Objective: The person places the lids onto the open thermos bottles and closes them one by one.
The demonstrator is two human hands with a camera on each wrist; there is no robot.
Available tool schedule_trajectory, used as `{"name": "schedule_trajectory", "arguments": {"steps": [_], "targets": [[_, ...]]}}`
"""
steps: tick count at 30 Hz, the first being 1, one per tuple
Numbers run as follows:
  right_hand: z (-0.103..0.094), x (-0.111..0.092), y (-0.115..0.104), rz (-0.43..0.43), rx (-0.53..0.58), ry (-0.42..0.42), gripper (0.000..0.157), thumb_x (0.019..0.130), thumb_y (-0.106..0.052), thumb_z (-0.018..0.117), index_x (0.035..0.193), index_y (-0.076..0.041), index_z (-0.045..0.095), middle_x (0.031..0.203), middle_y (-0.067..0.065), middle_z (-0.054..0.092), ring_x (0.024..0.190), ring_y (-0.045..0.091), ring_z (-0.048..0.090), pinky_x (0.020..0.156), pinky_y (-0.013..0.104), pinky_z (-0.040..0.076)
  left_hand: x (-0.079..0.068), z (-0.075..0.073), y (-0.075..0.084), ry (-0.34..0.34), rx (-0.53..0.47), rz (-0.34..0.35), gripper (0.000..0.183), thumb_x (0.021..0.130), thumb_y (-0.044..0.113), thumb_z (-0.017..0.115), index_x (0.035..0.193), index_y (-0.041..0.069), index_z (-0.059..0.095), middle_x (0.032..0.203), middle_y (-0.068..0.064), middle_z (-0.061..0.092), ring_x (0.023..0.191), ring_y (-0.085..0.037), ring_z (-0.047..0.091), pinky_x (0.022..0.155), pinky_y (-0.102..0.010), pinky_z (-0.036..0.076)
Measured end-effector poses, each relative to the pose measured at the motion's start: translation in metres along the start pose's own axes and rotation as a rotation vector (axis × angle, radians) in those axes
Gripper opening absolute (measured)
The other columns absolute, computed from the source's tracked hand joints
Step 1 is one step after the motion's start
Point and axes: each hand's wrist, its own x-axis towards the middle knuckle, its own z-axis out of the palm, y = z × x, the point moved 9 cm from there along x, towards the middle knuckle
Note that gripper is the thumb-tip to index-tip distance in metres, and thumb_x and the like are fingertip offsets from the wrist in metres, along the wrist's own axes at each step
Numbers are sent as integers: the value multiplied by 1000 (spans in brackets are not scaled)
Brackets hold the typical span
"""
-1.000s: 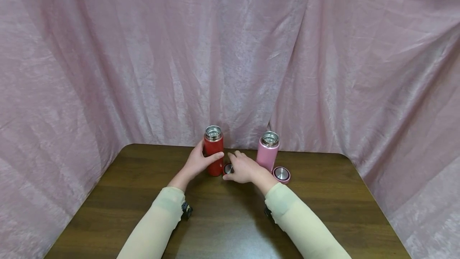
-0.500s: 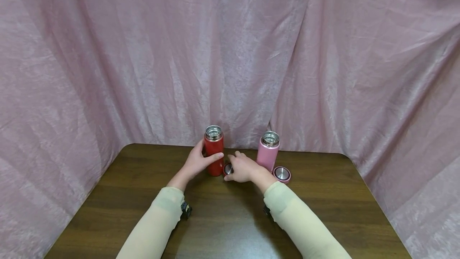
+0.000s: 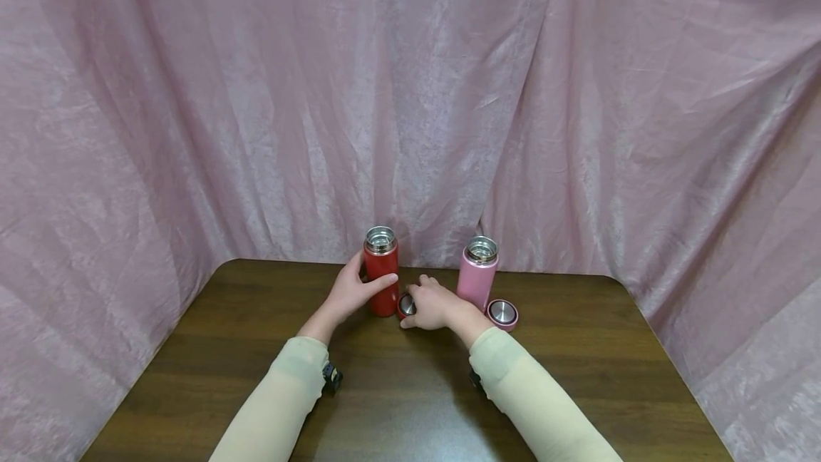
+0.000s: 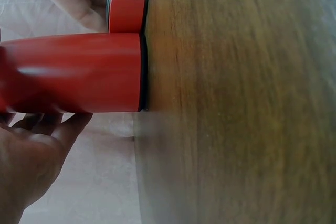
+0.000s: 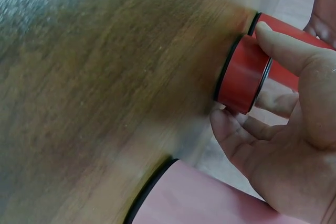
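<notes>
A red thermos bottle stands upright without its lid, its steel mouth facing up. My left hand grips it from the left side, thumb in front and fingers behind. Against the bottle's right side is a red lid, set down on the table. My right hand pinches this lid, with the thumb on the near side and fingers on the far side. In the left wrist view the red lid touches the red bottle. Part of the lid is hidden by the right hand in the head view.
A pink thermos bottle, also uncapped, stands just right of the right hand. Its pink lid lies beside it with the steel disc up. The brown wooden table ends at a pink curtain behind the bottles.
The fingers of my right hand have drawn in slightly around the red lid. My left hand and both bottles stay in place; the head view shifts very slightly.
</notes>
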Motion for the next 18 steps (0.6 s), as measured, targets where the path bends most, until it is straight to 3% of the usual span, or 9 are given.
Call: {"name": "schedule_trajectory", "arguments": {"steps": [18], "targets": [[2, -5, 0, -4, 31, 25, 71, 94, -45, 89, 145, 0, 67, 131, 19, 63, 122, 35, 62, 109, 50, 55, -4, -1, 3, 7, 5, 5, 72, 93, 49, 90, 152, 22, 59, 145, -5, 68, 134, -30, 65, 112, -59, 54]]}}
